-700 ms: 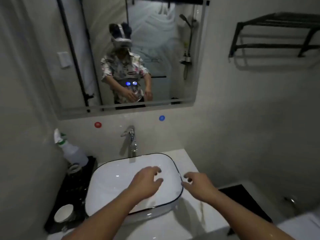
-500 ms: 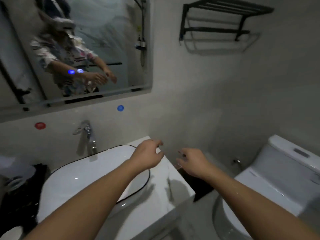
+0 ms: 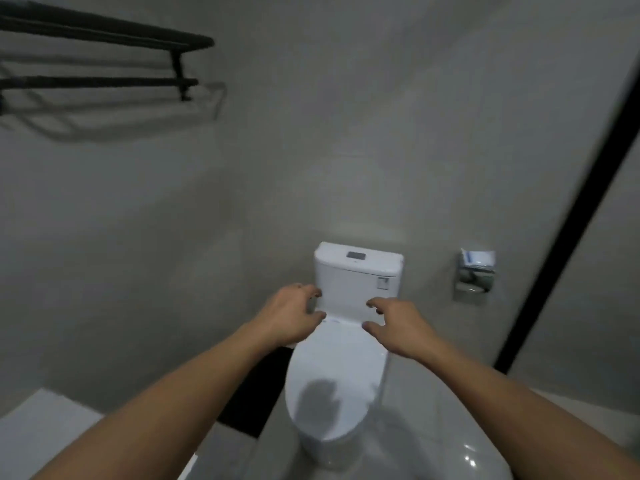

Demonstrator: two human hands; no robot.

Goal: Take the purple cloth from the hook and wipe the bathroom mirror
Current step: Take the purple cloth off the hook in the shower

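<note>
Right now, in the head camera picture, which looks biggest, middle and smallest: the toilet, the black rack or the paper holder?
1. Toilet: biggest.
2. Black rack: next, though the picture's left edge cuts it off, so its full size is unsure.
3. Paper holder: smallest.

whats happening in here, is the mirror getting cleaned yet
Not yet. The person's left hand and right hand are both empty, held out with fingers loosely spread, in front of a white toilet whose lid is closed. A black towel rack on the wall is bare. No purple cloth, hook or mirror shows in this view, so wiping has not started.
</note>
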